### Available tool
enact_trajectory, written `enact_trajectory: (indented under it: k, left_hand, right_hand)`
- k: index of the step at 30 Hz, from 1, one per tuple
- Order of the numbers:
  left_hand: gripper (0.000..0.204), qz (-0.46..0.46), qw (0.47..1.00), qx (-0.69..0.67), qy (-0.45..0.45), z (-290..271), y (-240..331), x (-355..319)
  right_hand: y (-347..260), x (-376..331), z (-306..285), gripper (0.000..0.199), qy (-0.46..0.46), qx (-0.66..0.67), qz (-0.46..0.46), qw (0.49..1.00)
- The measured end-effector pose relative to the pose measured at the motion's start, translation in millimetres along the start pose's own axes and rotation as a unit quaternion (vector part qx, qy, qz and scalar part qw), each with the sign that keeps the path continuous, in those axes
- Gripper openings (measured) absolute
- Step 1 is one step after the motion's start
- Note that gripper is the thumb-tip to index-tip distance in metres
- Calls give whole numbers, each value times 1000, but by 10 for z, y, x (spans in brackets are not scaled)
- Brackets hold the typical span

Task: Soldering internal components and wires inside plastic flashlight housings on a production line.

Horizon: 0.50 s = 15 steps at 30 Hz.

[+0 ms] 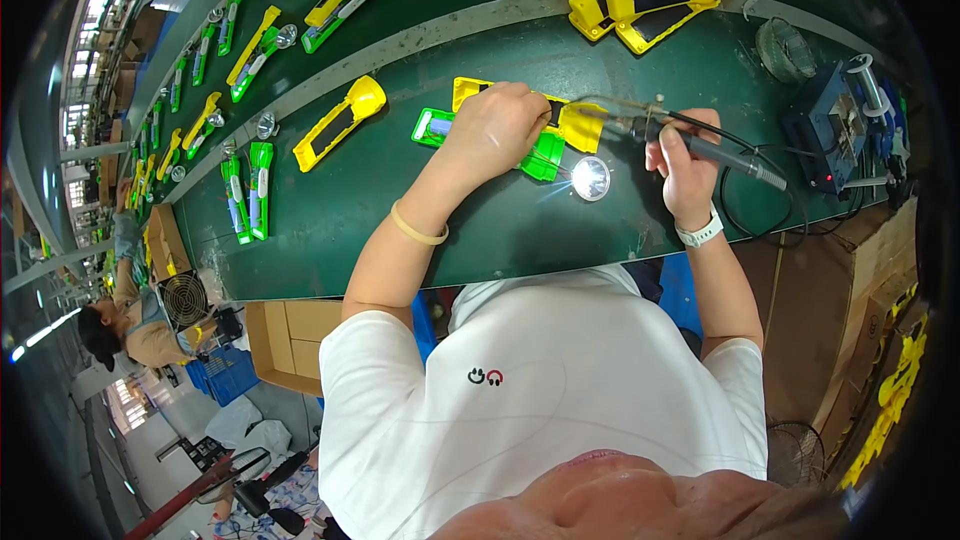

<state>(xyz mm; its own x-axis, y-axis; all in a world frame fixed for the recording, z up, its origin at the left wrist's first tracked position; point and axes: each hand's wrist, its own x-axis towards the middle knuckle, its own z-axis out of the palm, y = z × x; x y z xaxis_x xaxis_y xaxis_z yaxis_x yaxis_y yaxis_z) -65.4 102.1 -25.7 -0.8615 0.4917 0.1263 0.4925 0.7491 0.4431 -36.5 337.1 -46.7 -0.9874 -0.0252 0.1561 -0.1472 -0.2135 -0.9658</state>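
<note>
My right hand (685,170) is closed around the black handle of a soldering iron (712,152), its tip pointing left over a yellow flashlight shell (580,130). My left hand (492,132) lies across that shell and a green flashlight housing (540,157). Its fingers are pinched near the iron's tip, and what they hold is hidden. The housing's other end shows left of the hand, with a pale blue battery (439,128) inside. A lit round reflector lamp (591,179) rests on the green bench just right of the housing.
Another yellow shell (340,125) and two green housings (259,190) lie to the left. Yellow shells (660,0) are piled at the back. A blue soldering station (828,125) with a solder spool stands right, its cable looping across the bench (450,230). A co-worker (145,325) sits far left.
</note>
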Motion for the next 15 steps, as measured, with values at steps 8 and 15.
enact_trajectory:
  k: [8,15]
  left_hand:
    - [8,5,1000,-12,19,22,-11,-6]
    - [9,3,998,-40,44,175,158,-118]
  right_hand:
    - [60,213,334,26,-5,107,52,993]
    - [20,69,176,25,8,82,62,995]
